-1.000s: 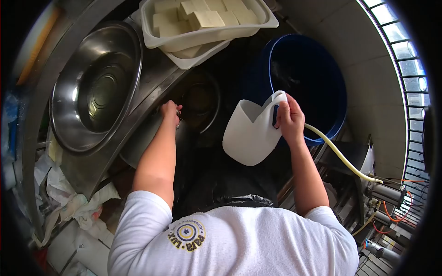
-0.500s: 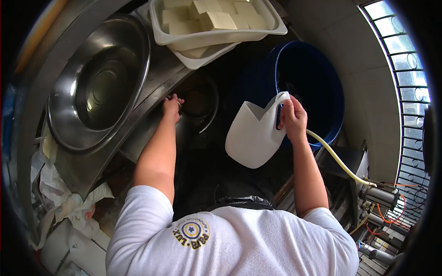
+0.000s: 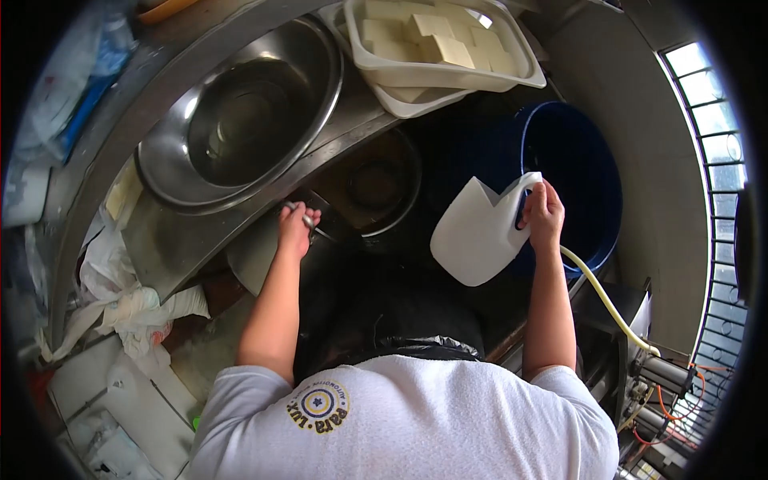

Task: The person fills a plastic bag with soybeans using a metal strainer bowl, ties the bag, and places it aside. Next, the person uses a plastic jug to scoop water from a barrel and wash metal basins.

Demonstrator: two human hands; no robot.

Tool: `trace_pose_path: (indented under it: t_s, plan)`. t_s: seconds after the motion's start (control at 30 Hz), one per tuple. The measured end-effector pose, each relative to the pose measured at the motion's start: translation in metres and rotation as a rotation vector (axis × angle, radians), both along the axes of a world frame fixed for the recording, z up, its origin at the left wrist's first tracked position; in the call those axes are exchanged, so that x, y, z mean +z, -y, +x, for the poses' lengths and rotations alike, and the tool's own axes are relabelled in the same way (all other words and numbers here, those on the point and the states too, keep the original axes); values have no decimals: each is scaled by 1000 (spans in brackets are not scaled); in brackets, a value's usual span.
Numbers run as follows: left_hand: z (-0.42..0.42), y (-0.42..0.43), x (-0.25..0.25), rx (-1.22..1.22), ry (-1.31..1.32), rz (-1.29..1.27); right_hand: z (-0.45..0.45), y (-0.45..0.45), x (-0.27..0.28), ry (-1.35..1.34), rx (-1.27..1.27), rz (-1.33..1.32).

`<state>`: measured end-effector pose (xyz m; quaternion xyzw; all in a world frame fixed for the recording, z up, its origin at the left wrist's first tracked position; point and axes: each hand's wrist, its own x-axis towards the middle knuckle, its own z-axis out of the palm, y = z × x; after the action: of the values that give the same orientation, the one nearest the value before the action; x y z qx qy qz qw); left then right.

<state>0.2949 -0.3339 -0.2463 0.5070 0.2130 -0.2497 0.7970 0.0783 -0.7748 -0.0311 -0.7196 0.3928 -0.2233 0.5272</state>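
Note:
My left hand (image 3: 298,230) is closed round the handle of a metal lid (image 3: 254,250), tilted beside a round pot (image 3: 418,180). Dark, brownish contents show inside the partly uncovered pot, too dim to identify. A white plastic jug (image 3: 478,236) with a cut-open top hangs from my right hand (image 3: 546,214), whose fingers wrap its handle. The jug is held in front of the blue barrel (image 3: 614,188), near its rim. What the jug contains, if anything, is hidden.
A wide metal basin (image 3: 168,180) rests on the steel counter at left. Stacked white trays (image 3: 480,78) hold several pale blocks (image 3: 446,51) at the back. A yellowish hose (image 3: 602,298) runs by the barrel towards machinery at right. Plastic bags (image 3: 108,256) lie at left.
The view has swung left, shifting the surroundings rightwards. My left hand has drawn the lid away from the pot, uncovering more of its inside. My right hand keeps hold of the jug.

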Motion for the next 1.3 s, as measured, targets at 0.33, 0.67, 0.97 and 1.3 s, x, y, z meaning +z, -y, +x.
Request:
trace_pose_path:
  t_s: [0.33,0.67,0.97,1.3]
  plan:
    - [-92,-262,-135,436,-287,95,-2,4,-11,28,27,-1]
    - [-120,-278,-155,466,-463,116,0,3,-12,46,79,20]
    - [-40,-291,-205,752,-198,-173,5,-7,-11,6,62,-24]
    - [-73,-237,-51,47,-290,170,5,-10,-5,3,46,65]
